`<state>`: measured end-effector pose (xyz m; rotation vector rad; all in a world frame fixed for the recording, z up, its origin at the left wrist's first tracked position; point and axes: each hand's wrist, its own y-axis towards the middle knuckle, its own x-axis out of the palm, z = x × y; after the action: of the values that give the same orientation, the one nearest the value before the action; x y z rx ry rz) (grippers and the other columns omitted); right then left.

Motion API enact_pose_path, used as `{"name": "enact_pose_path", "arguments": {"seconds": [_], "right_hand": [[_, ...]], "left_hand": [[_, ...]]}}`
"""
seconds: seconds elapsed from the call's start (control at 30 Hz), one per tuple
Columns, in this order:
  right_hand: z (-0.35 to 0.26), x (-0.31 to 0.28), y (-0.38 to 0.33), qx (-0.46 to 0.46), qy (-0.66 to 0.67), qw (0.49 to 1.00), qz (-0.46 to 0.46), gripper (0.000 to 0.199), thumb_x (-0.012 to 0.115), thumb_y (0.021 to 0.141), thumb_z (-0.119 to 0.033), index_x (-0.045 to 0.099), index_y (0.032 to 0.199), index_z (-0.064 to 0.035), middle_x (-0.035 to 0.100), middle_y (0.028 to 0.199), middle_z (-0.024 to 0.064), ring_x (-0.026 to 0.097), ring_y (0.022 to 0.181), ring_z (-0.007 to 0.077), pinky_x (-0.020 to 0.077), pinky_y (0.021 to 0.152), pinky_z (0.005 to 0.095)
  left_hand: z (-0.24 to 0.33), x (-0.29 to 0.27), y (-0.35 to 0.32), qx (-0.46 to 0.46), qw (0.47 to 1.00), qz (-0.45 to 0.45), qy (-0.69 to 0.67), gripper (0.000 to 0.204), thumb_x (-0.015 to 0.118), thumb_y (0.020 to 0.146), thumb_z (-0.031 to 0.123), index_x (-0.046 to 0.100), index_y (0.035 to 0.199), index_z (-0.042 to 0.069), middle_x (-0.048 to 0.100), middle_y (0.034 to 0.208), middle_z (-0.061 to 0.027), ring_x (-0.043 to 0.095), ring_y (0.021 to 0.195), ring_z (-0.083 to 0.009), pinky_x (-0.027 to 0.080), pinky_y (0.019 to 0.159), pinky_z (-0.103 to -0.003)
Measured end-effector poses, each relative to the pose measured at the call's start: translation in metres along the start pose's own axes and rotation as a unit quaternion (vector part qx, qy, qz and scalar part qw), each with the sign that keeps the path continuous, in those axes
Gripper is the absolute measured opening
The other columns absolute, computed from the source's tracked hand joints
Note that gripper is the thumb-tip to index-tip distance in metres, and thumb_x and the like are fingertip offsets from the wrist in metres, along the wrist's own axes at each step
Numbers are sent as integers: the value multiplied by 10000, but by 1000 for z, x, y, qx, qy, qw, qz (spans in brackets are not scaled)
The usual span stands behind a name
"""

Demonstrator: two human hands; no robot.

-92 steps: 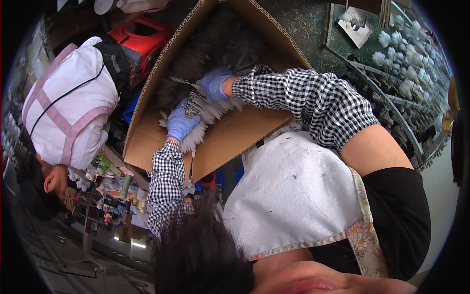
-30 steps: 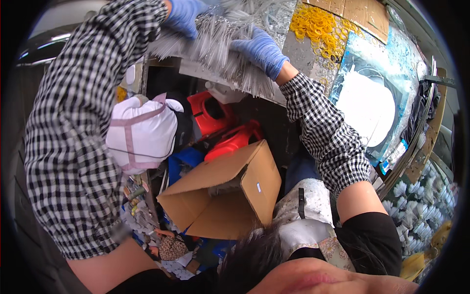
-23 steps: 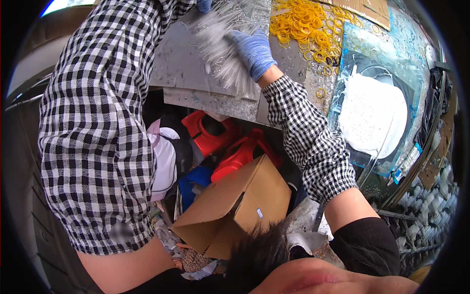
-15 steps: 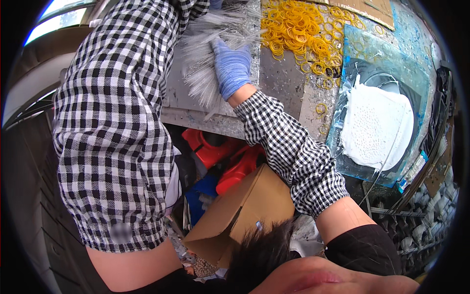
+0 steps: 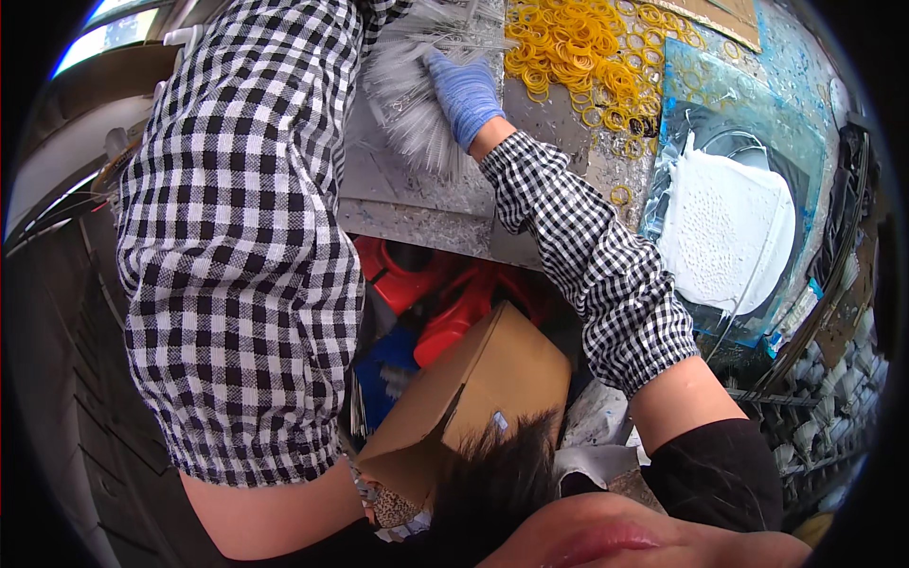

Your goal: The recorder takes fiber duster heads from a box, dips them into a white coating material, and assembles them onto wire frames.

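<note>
Since half a second ago the right hand (image 5: pixel 466 93), in a blue glove, has slid further up the desk (image 5: pixel 398 194). The checked right sleeve (image 5: pixel 592 260) now stretches straighter from it. The box (image 5: pixel 473 393) below has dropped lower in view and shows less of its side.

Right hand: lies flat, fingers together, palm down on the bundle of white bristles (image 5: pixel 412 104). It presses on the bundle; whether the fingers curl around any strands I cannot tell. The bundle fans out to the left of and beneath the hand, with strands running on above the fingertips toward the top edge.

Left hand: out of view past the top edge. Only the checked left sleeve (image 5: pixel 246 237) shows, rising to the left of the bundle and touching or covering its left margin.

Just right of the right hand, a heap of yellow rubber bands (image 5: pixel 587 57) lies on the desk, near but apart from the glove. Further right, a white round disc (image 5: pixel 724 227) sits on blue sheeting, well apart. Below the wrist, under the desk edge, red plastic parts (image 5: pixel 445 303) lie just above the box.
</note>
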<state>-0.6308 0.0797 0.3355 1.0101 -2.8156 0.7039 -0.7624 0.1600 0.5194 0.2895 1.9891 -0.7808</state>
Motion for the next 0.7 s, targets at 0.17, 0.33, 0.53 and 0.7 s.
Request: {"name": "enact_pose_path", "arguments": {"seconds": [0.17, 0.33, 0.53, 0.7], "right_hand": [[-12, 17, -22, -5, -65, 998, -25, 871, 673, 779, -429, 320, 1313, 161, 476, 1283, 303, 498, 1189, 363, 395, 1001, 352], [-24, -43, -13, -49, -130, 989, 57, 981, 644, 801, -460, 153, 1382, 158, 320, 1387, 348, 335, 1311, 405, 275, 1100, 353], [-66, -37, -47, -270, -241, 918, 165, 922, 601, 813, -461, 157, 1449, 37, 198, 1459, 304, 183, 1378, 410, 165, 1127, 461], [-84, -23, -50, -321, -435, 830, 136, 835, 530, 826, -587, 289, 1443, -79, 219, 1466, 263, 196, 1370, 422, 141, 1091, 569]], "left_hand": [[-34, 86, -36, 72, 942, 224, 240, 651, 741, 619, 312, 524, 1226, 216, 507, 1303, -49, 454, 1227, -229, 335, 1019, -419], [18, -7, 30, -179, 972, -147, 26, 784, 671, 742, 426, 359, 1404, 145, 313, 1468, -132, 269, 1369, -306, 207, 1105, -499], [34, -24, 41, -300, 946, -124, 24, 940, 534, 792, 609, 148, 1481, 99, 142, 1532, -159, 90, 1413, -385, 125, 1130, -508], [24, -12, 16, -340, 939, -51, -21, 996, 515, 784, 644, 118, 1479, 51, 113, 1531, -190, 35, 1417, -400, 76, 1138, -499]]}}
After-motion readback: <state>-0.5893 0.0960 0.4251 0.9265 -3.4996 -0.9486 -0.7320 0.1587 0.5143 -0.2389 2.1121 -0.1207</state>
